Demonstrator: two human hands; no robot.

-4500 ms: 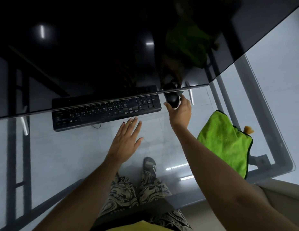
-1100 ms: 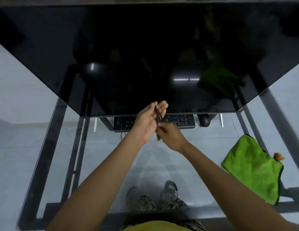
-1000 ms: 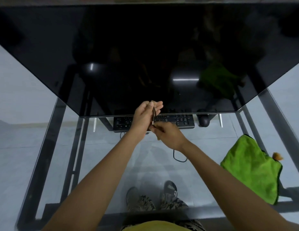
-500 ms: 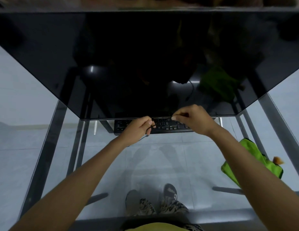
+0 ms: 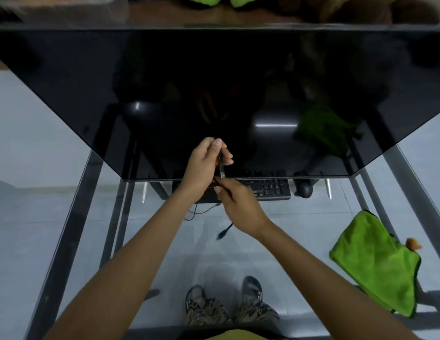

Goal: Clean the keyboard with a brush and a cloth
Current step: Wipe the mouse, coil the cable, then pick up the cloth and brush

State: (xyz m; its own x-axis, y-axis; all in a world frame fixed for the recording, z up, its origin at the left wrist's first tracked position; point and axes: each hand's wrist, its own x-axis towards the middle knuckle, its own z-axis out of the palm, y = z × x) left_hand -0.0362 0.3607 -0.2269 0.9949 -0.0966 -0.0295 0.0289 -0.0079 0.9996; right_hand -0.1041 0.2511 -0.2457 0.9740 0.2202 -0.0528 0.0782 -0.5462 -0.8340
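Now both hands meet just before keyboard (image 5: 268, 188): left hand (image 5: 204, 168) and right hand (image 5: 238, 204), each grip clamped on cable (image 5: 221, 168); cloth (image 5: 376, 263) well right of keyboard.

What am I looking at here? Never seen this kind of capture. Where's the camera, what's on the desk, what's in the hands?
There is no robot: a person wears one wide-angle camera on the head, looking forward and down, so both bare arms enter from the bottom edge. The desk is clear glass, which is why the floor and the person's shoes show through it. A large dark monitor fills the upper half. Below its edge lie a black keyboard and a black mouse. A green cloth lies on the glass at the right, with something small and orange-brown peeking out behind it; too little shows to name it. The left hand and right hand meet in front of the keyboard, both pinching a thin black cable whose loose end hangs below the right hand.
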